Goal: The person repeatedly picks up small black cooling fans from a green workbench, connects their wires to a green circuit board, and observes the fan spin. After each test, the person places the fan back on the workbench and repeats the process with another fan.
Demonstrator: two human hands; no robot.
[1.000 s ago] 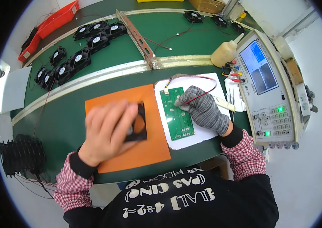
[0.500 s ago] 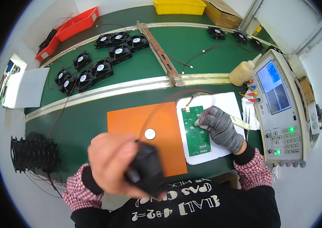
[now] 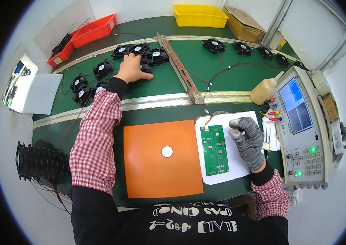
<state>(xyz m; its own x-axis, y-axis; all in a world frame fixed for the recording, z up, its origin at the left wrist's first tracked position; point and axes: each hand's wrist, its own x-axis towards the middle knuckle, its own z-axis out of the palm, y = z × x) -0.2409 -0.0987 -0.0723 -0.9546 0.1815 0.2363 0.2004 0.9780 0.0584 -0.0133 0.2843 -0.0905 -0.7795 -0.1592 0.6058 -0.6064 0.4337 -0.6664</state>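
My bare left hand [image 3: 131, 70] reaches over the far left of the bench. Its fingers and thumb are round a black square cooling fan [image 3: 145, 67], which they partly cover. Several more fans [image 3: 156, 56] sit around it. My right hand [image 3: 248, 141], in a grey knitted glove, hovers over a white board [image 3: 238, 173], just right of a green circuit board [image 3: 214, 149]. Its fingers are half curled, thumb and forefinger apart, with nothing seen between them. A short cable with a white plug [image 3: 206, 128] joins the circuit board's top edge.
An orange mat [image 3: 160, 175] with a white disc [image 3: 167, 151] lies in front of me. A metal rail [image 3: 177, 65] crosses the far bench. Right stand a bottle [image 3: 262, 92] and a bench meter [image 3: 299, 118]; left, stacked fans [image 3: 38, 161]. Bins [image 3: 200, 17] line the back.
My left hand has left the front, where it held a fan, and is on another at the far left. One more fan stands right of the rail. My right hand has come off the circuit board.
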